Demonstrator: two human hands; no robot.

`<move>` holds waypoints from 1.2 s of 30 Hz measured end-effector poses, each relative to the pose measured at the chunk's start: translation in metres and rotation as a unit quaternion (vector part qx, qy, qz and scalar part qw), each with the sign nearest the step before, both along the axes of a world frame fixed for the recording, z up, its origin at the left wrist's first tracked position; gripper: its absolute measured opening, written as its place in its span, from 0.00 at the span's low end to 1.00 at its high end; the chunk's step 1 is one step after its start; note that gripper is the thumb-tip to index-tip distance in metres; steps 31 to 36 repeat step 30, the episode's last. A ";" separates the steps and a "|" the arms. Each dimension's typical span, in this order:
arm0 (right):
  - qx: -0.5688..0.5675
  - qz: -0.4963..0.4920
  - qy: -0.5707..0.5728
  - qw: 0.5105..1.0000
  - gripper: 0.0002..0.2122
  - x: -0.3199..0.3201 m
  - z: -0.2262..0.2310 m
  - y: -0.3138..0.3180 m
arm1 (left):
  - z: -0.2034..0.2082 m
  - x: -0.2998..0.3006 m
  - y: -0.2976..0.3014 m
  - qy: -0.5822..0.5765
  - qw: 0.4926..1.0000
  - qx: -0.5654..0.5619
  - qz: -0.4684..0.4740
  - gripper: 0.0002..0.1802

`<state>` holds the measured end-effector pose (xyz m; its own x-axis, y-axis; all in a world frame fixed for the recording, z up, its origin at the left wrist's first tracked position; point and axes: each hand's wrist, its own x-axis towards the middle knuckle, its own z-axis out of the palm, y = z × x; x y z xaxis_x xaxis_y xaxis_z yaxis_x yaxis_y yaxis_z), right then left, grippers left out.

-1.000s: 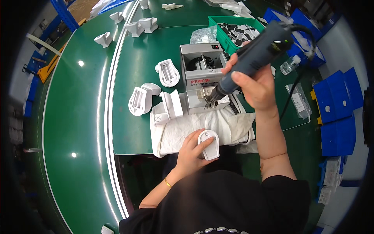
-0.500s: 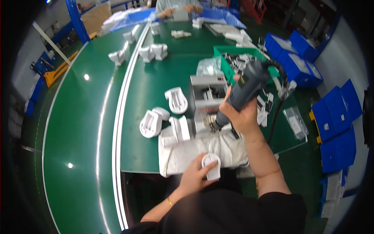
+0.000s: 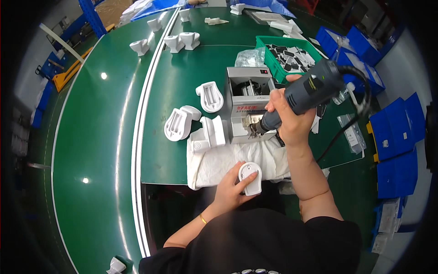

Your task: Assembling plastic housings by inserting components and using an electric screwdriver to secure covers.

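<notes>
Right hand [image 3: 292, 121] still grips the grey corded power screwdriver [image 3: 303, 93], tip lowered to the grey metal feeder box [image 3: 248, 107]. Left hand [image 3: 230, 189] fingers remain closed around the white plastic housing [image 3: 250, 178].

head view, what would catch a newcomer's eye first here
The right hand grips a grey power screwdriver, its tip at the small grey machine mid-table. Nearer the table's edge, the left hand holds a white plastic part on a white cloth. More white parts lie to the left.
</notes>
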<state>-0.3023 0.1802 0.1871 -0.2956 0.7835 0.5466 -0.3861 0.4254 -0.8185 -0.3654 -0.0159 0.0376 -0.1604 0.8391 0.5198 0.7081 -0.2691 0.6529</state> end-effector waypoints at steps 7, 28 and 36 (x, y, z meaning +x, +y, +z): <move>0.088 0.249 -0.137 0.955 0.28 0.017 0.015 0.030 | -0.002 -0.002 -0.001 -0.011 1.000 -0.009 -0.010 0.39; 0.012 0.116 -0.035 0.993 0.18 0.044 -0.012 -0.060 | -0.009 -0.002 0.002 -0.033 0.999 0.001 0.001 0.38; 0.030 0.131 -0.045 0.990 0.20 0.045 -0.017 -0.059 | -0.010 -0.002 0.002 -0.027 1.000 0.015 0.005 0.41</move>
